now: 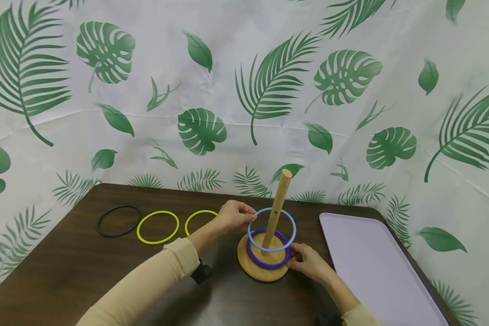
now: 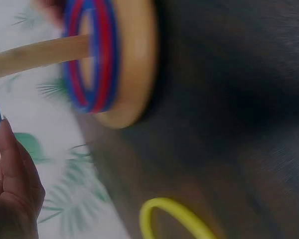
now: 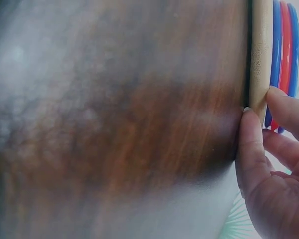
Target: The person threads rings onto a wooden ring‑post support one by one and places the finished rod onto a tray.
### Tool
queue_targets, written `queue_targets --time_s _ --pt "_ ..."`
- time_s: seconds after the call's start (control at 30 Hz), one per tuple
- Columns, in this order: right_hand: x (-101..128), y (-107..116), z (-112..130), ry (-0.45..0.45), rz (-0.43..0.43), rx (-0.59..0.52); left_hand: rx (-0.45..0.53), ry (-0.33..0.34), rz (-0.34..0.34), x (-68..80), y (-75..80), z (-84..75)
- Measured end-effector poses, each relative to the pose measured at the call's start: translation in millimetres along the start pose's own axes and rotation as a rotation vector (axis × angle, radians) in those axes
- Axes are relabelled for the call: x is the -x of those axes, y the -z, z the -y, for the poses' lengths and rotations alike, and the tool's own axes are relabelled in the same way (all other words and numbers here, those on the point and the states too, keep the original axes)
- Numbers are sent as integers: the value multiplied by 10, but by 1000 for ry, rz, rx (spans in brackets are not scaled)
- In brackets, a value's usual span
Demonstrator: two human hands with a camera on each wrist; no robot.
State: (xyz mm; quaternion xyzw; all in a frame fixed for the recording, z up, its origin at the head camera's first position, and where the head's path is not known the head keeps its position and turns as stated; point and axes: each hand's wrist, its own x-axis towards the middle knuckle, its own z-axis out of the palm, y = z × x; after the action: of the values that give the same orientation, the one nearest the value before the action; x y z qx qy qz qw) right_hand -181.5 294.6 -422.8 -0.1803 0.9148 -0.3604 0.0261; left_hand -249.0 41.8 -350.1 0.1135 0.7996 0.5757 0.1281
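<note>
A wooden peg (image 1: 278, 206) stands upright on a round wooden base (image 1: 265, 275) in the middle of the dark table. A dark blue ring (image 1: 269, 267) and a red ring lie stacked on the base around the peg. My left hand (image 1: 249, 213) pinches a light blue ring (image 1: 294, 228), which circles the peg partway down, above the other two. My right hand (image 1: 294, 254) grips the right rim of the base. The left wrist view shows the peg (image 2: 40, 52), the stacked rings (image 2: 102, 59) and my fingers (image 2: 12, 164). In the right wrist view my thumb and fingers (image 3: 251, 149) clasp the base rim (image 3: 260, 50).
Left of the base lie two yellow rings (image 1: 156, 243) (image 1: 201, 211) and a black ring (image 1: 98, 222). A lilac tray (image 1: 375, 267) fills the table's right side. A leaf-printed cloth hangs behind and around the table. One yellow ring (image 2: 174, 211) shows in the left wrist view.
</note>
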Motion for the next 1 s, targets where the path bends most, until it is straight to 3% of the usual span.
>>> queue_targets --time_s 0.3,0.6,1.0 --pt "-3 -8 -8 33 -2 -45 -20 93 -14 -60 -177 347" --pt "-25 8 -12 51 9 -35 -60 114 -31 -100 -225 418" --pt "-23 -1 -6 4 11 -15 -113 81 -62 -103 -255 452"
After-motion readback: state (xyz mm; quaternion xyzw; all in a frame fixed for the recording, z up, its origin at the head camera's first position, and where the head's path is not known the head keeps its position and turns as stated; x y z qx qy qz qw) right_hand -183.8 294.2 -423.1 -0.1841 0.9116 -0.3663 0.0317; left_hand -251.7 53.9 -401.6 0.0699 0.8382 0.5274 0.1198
